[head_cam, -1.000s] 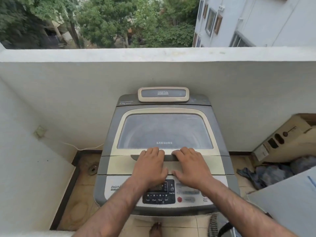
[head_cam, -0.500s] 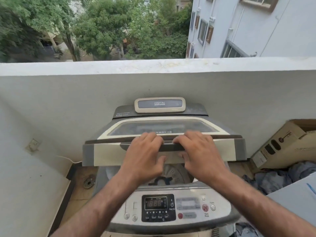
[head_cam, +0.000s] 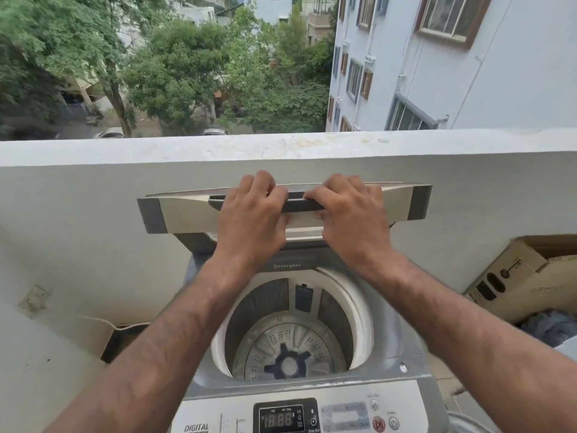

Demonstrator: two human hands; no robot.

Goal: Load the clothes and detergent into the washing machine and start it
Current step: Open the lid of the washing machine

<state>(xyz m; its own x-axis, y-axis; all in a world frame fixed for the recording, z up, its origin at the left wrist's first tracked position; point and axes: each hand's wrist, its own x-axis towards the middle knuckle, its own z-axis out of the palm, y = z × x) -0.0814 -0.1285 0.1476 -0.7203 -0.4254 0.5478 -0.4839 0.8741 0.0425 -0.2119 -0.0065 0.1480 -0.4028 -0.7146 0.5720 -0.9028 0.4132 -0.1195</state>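
Top-loading washing machine (head_cam: 343,415) with lid (head_cam: 187,210) lifted above its exposed drum (head_cam: 290,335): left hand (head_cam: 249,220) and right hand (head_cam: 352,218) clasp the lid's front edge, while bluish clothes (head_cam: 546,328) lie right of the machine.

"Detergent" on drawer (head_cam: 315,266); "DIGITAL" on panel (head_cam: 218,415)

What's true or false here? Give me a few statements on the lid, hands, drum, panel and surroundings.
1. The left hand and right hand both grip the front edge of the lid. True.
2. The lid lies flat and closed. False: it is lifted, and the drum is open to view.
3. Clothes lie in the drum. False: only its bare pulsator shows.
4. The display shows lit digits. True.
5. A cardboard box stands right of the washing machine. True.
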